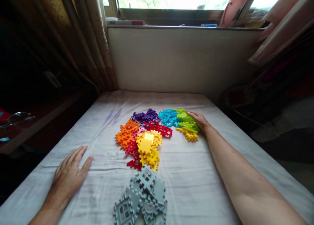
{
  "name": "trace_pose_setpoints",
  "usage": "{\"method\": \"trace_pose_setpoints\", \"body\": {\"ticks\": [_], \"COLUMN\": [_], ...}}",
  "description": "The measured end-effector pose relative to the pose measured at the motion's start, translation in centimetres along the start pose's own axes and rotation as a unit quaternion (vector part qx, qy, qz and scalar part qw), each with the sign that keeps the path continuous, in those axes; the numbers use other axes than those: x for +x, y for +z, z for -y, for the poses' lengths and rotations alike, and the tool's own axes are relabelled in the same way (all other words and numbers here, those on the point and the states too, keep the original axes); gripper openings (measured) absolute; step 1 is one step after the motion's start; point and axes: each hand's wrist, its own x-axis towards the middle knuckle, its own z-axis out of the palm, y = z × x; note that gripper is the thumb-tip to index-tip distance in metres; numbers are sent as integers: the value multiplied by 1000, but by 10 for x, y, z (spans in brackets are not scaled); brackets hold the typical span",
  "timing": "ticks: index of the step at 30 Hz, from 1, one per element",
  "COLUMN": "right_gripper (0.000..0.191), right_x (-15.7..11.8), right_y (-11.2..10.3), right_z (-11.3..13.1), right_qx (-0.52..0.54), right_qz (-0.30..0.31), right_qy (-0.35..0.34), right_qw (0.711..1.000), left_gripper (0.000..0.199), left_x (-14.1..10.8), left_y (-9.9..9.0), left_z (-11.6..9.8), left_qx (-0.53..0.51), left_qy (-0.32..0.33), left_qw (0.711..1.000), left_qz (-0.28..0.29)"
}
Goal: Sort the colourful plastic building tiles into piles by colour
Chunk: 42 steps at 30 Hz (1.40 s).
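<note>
My left hand (71, 169) lies flat on the sheet with its fingers stretched out, apart from the pieces. At the far right of the colored heaps, my right hand (200, 120) rests against the lime green interlocking plastic pieces (186, 120), fingers extended along their edge. Yellow pieces (190, 135) poke out below the green ones. Touching the green on the left are blue pieces (168, 117). Purple pieces (146, 116), orange pieces (126, 133), red pieces (159, 128) and a larger yellow heap (148, 146) cluster in the middle. Grey pieces (144, 194) form a heap nearest me.
A pale, wrinkled sheet (188, 182) covers the surface. Beyond it stands a light panel (181, 58) under a window ledge with a pink container (233, 10). Curtains (90, 38) hang at the left. Glasses (18, 118) sit on a dark shelf at far left.
</note>
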Motion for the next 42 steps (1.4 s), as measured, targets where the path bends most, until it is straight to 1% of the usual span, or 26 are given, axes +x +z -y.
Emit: {"method": "trace_pose_setpoints", "body": {"ticks": [2, 4, 8, 10, 11, 12, 13, 14, 15, 16, 17, 18, 19, 20, 21, 22, 23, 25, 27, 28, 31, 34, 36, 38, 40, 42], "right_gripper": [45, 48, 53, 54, 54, 54, 54, 53, 53, 51, 49, 50, 52, 55, 57, 57, 56, 48, 38, 34, 28, 25, 25, 25, 25, 24], "right_x": [-14, -32, -74, -86, -86, -81, -72, -59, -43, -26, -10, 4, 16, 25, 30, 31, 30, 22, 11, 4, -20, -50, -72, -96, -121, -146], "right_y": [22, 44, 84, 98, 103, 106, 108, 109, 110, 112, 114, 119, 125, 133, 142, 153, 165, 186, 201, 205, 203, 186, 173, 160, 147, 131], "right_z": [20, 42, 86, 105, 112, 117, 120, 121, 120, 117, 113, 109, 106, 104, 103, 104, 107, 119, 135, 144, 170, 194, 208, 220, 228, 232], "right_qx": [49, 70, 91, 99, 99, 95, 85, 68, 42, -4, -57, -91, -115, -131, -138, -139, -138, -133, -135, -142, -173, -193, -195, -199, -203, -202], "right_qz": [58, 111, 208, 260, 273, 270, 248, 208, 153, 92, 34, -6, -22, -20, -3, 23, 52, 125, 210, 250, 342, 409, 419, 407, 401, 409], "right_qy": [7, -2, -59, -100, -118, -129, -133, -124, -104, -74, -27, 22, 60, 88, 99, 92, 71, 1, -62, -80, -115, -158, -183, -206, -212, -212], "right_qw": [997, 991, 972, 955, 950, 949, 956, 968, 982, 993, 997, 996, 991, 987, 985, 986, 987, 983, 966, 954, 916, 878, 868, 868, 868, 864], "left_gripper": [61, 61, 61, 62, 61, 61, 61, 60, 59, 59, 58, 57, 57, 56, 56, 55, 55, 55, 55, 55, 57, 59, 57, 56, 56, 56], "left_x": [0, -1, -2, -3, -4, -4, -5, -5, -6, -6, -6, -7, -7, -7, -7, -8, -8, -8, -8, -8, -6, -4, -3, -2, 0, 2], "left_y": [0, 0, 1, 2, 3, 3, 4, 4, 4, 4, 4, 4, 4, 3, 3, 2, 2, 2, 1, 1, 1, -1, -2, -4, -6, -9], "left_z": [-2, -4, -6, -6, -6, -6, -6, -6, -7, -8, -9, -9, -10, -10, -11, -11, -11, -11, -11, -11, -13, -15, -17, -20, -22, -24], "left_qx": [-10, -17, -24, -22, -20, -17, -14, -11, -8, -5, -3, 0, 2, 3, 4, 5, 5, 4, 3, 3, -1, -9, -12, -15, -18, -26], "left_qy": [-2, -4, 9, 13, 14, 13, 13, 13, 12, 12, 13, 13, 14, 14, 13, 12, 11, 11, 10, 9, 7, 8, 3, -4, -9, -11], "left_qw": [1000, 1000, 999, 999, 999, 999, 999, 999, 999, 999, 999, 999, 999, 999, 1000, 1000, 1000, 1000, 1000, 1000, 1000, 1000, 1000, 1000, 1000, 999], "left_qz": [-3, -9, -24, -28, -29, -29, -29, -30, -31, -33, -33, -34, -33, -30, -28, -25, -23, -19, -20, -20, -17, -12, -4, 7, 20, 30]}}
